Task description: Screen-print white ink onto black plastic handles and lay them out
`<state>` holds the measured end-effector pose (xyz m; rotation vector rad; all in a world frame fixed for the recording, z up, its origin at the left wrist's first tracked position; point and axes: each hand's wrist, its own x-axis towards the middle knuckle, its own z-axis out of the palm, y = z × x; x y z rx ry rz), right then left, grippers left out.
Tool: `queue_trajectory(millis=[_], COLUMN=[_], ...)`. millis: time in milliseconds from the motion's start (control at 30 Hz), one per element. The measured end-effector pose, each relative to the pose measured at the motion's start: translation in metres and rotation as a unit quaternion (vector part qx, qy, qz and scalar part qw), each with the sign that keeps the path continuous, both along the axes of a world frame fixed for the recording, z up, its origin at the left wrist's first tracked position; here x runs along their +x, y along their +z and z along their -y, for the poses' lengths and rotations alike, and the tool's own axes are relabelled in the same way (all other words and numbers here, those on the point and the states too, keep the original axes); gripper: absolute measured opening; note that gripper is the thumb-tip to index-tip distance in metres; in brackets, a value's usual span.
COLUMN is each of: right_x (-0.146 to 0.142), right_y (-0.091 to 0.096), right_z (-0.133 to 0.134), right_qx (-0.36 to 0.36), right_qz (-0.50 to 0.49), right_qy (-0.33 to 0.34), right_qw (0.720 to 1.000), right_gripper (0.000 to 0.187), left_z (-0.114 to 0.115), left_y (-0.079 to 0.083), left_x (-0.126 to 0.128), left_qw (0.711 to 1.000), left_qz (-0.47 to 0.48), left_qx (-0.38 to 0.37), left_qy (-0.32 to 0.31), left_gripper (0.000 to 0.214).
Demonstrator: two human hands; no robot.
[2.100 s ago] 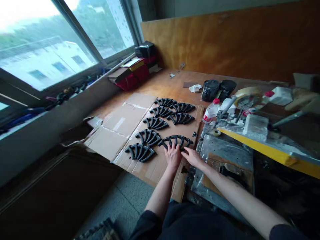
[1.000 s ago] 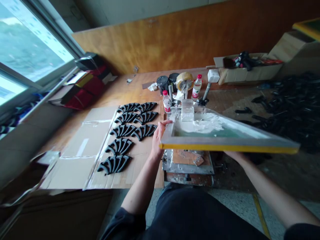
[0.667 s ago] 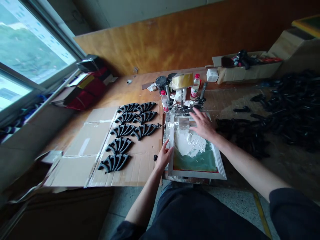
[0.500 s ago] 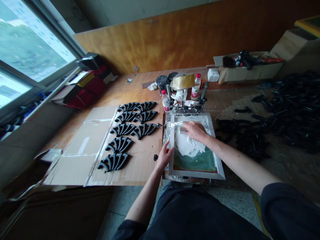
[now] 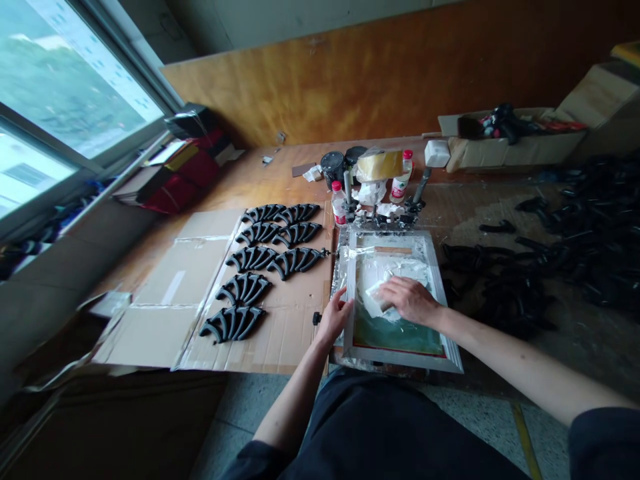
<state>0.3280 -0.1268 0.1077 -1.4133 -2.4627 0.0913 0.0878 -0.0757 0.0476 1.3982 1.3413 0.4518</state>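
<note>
A silver-framed printing screen [image 5: 445, 303] lies flat on the bench in front of me, smeared with white ink over green mesh. My right hand [image 5: 410, 300] is closed on a white-coated squeegee [image 5: 376, 298] inside the frame, near its middle. At the frame's left rail my left hand [image 5: 334, 320] rests with its fingers curled over the edge. To the left, several black curved plastic parts [image 5: 273, 255] lie fanned in groups on flattened cardboard [image 5: 200, 293].
Behind the screen stand small bottles [image 5: 339, 203], dark tins [image 5: 333, 165] and a roll of tape [image 5: 380, 163]. A heap of black parts [image 5: 540, 260] spreads to the right. An open cardboard box [image 5: 515, 143] sits at the back right. A window runs along the left.
The screen came down from its raised position to lie flat. My right hand went onto the squeegee at the far end and drew it toward me; my left hand settled on the left rail.
</note>
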Motion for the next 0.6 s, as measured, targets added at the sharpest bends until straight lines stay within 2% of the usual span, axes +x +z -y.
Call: queue_trajectory(millis=[100, 167, 233, 333, 433, 500, 567, 600], right_x=[-0.003, -0.002, 0.001, 0.011, 0.047, 0.085, 0.121, 0.133], right_y=[-0.008, -0.006, 0.001, 0.021, 0.041, 0.045, 0.038, 0.030], right_z=[0.012, 0.008, -0.012, -0.054, -0.079, -0.077, -0.064, -0.054], right_qx=[-0.016, -0.042, -0.037, -0.001, 0.010, 0.031, 0.075, 0.102], right_qz=[-0.014, -0.044, -0.070, -0.080, -0.090, -0.144, -0.206, -0.216], right_qy=[0.014, -0.013, -0.075, -0.175, -0.260, -0.324, -0.367, -0.360], right_qw=[1.000, 0.998, 0.994, 0.981, 0.961, 0.934, 0.904, 0.902], right_gripper=[0.025, 0.018, 0.020, 0.044, 0.055, 0.045, 0.033, 0.034], left_z=[0.000, 0.000, -0.001, -0.003, -0.006, -0.010, -0.017, -0.022], left_y=[0.006, 0.010, 0.016, 0.032, 0.060, 0.085, 0.111, 0.124], left_x=[0.000, 0.000, -0.001, -0.004, -0.005, -0.002, 0.004, 0.009], left_qw=[1.000, 1.000, 1.000, 1.000, 0.994, 0.985, 0.973, 0.966], left_qz=[0.002, -0.006, -0.004, 0.027, 0.107, 0.173, 0.229, 0.254], left_qx=[-0.005, -0.007, -0.010, -0.013, -0.015, -0.006, 0.017, 0.033], left_qy=[0.002, 0.004, 0.002, -0.002, 0.000, 0.015, 0.034, 0.038], left_gripper=[0.059, 0.058, 0.058, 0.064, 0.063, 0.057, 0.055, 0.054])
